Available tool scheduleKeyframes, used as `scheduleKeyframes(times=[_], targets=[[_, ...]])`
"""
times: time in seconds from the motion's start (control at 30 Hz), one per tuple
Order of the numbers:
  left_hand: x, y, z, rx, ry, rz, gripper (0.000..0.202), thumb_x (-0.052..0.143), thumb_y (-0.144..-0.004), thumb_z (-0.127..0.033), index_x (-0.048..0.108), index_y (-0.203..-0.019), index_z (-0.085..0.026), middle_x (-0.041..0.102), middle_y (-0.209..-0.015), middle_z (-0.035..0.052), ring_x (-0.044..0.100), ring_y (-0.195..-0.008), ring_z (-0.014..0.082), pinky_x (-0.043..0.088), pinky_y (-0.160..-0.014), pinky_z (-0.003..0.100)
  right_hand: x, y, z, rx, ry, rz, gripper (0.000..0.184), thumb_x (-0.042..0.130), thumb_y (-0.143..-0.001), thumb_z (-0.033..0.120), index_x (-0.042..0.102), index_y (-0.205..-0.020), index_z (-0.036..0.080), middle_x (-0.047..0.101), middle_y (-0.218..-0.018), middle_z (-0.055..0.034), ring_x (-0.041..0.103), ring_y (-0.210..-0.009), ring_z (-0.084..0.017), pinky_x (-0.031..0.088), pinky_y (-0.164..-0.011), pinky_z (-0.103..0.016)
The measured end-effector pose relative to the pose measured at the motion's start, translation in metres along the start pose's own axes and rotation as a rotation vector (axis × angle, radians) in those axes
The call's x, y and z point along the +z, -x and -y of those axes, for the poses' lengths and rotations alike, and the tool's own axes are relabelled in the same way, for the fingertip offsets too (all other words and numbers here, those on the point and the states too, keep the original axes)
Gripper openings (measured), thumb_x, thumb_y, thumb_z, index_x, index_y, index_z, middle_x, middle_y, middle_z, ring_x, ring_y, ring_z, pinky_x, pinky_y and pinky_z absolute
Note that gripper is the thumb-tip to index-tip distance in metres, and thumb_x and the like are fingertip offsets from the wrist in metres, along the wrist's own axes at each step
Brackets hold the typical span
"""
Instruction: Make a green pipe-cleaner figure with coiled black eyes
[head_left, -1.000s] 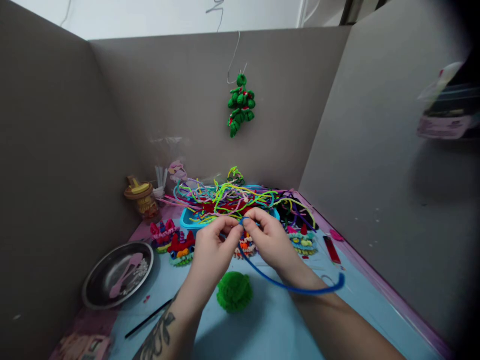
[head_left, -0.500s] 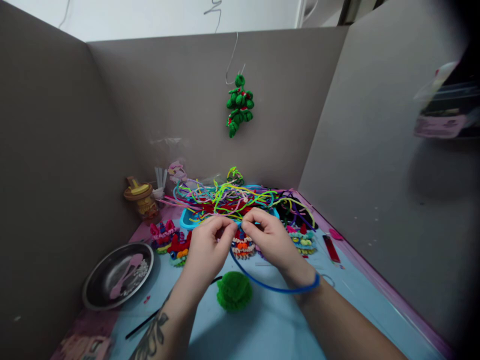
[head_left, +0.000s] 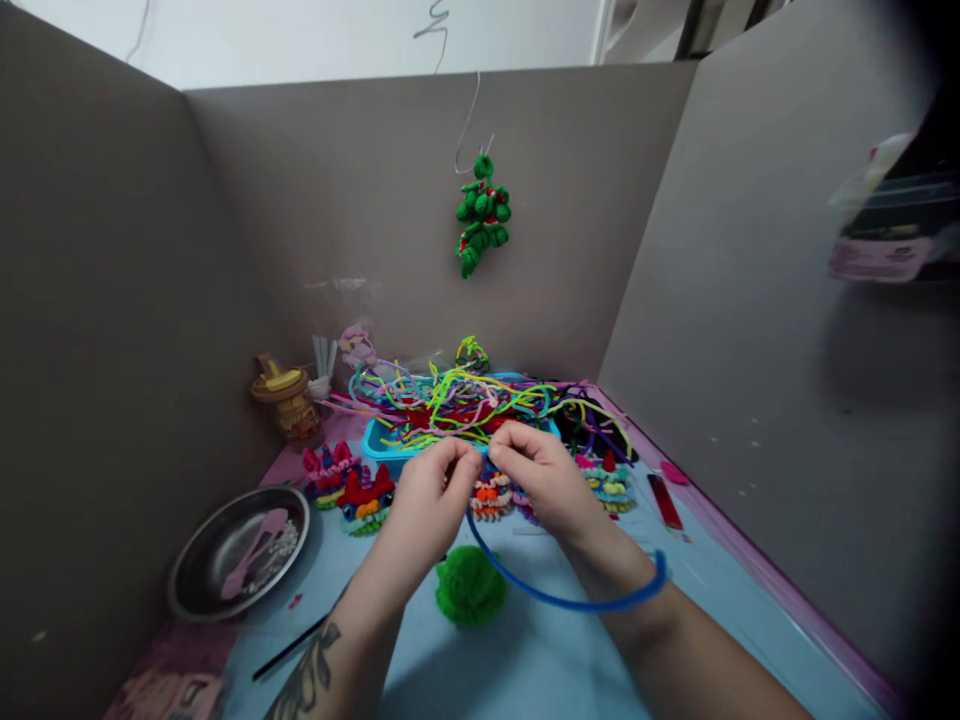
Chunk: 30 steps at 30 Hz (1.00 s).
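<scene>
My left hand [head_left: 427, 495] and my right hand [head_left: 544, 480] meet above the blue table, fingertips pinched together on one end of a blue pipe cleaner [head_left: 555, 598]. The pipe cleaner curves down and to the right under my right wrist. A green fuzzy ball [head_left: 470, 588] lies on the table just below my hands. Small multicoloured pipe-cleaner figures [head_left: 365, 498] sit in a row behind my hands.
A blue tray [head_left: 375, 440] heaped with tangled coloured pipe cleaners stands at the back. A metal bowl [head_left: 238, 552] with a pink spoon sits at left, a small jar [head_left: 285, 398] behind it. A green figure [head_left: 482, 213] hangs from a wire. Grey cardboard walls surround the table.
The free end of the blue pipe cleaner has swung, first in toward my right wrist, then back out to the right. Both hands stay pinched together at the same spot.
</scene>
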<state>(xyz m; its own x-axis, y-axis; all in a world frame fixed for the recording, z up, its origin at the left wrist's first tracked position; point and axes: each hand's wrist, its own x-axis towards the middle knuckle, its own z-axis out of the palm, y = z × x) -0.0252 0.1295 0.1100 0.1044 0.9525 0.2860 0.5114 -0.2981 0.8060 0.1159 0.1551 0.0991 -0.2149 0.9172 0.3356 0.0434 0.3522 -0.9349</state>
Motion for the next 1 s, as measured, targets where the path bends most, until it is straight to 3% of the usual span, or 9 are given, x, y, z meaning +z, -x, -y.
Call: scheduleKeyframes(times=[0.3, 0.77, 1.0], targets=[[-0.0004, 0.0014, 0.0004, 0.020, 0.051, 0.014, 0.012, 0.058, -0.078, -0.028, 0.062, -0.082, -0.017, 0.063, -0.074, -0.0003, 0.054, -0.067, 0.0141, 0.038, -0.061, 0.024, -0.0015, -0.0009, -0.0025, 0.021, -0.061, -0.016, 0.021, 0.053, -0.077, 0.031, 0.047, -0.061, 0.018, 0.042, -0.059, 0.0035, 0.037, -0.056, -0.010, 0.031, -0.052, -0.022], [0.0009, 0.0023, 0.0074, 0.174, -0.131, -0.176, 0.006, 0.055, -0.083, -0.023, 0.060, -0.082, -0.019, 0.064, -0.079, 0.0010, 0.056, -0.073, 0.0152, 0.040, -0.067, 0.025, 0.0069, 0.0036, -0.0049, 0.071, -0.166, -0.010, 0.024, 0.057, -0.078, 0.034, 0.047, -0.063, 0.019, 0.039, -0.054, 0.0066, 0.030, -0.047, -0.008, 0.028, -0.046, -0.021], [0.0020, 0.0015, 0.0057, 0.165, -0.116, -0.198, 0.007, 0.056, -0.081, -0.022, 0.062, -0.081, -0.019, 0.066, -0.080, 0.0017, 0.058, -0.075, 0.0159, 0.042, -0.067, 0.025, 0.0072, 0.0039, -0.0029, 0.036, -0.055, 0.010, 0.025, 0.052, -0.081, 0.035, 0.042, -0.064, 0.020, 0.038, -0.058, 0.0056, 0.033, -0.051, -0.009, 0.030, -0.048, -0.022]])
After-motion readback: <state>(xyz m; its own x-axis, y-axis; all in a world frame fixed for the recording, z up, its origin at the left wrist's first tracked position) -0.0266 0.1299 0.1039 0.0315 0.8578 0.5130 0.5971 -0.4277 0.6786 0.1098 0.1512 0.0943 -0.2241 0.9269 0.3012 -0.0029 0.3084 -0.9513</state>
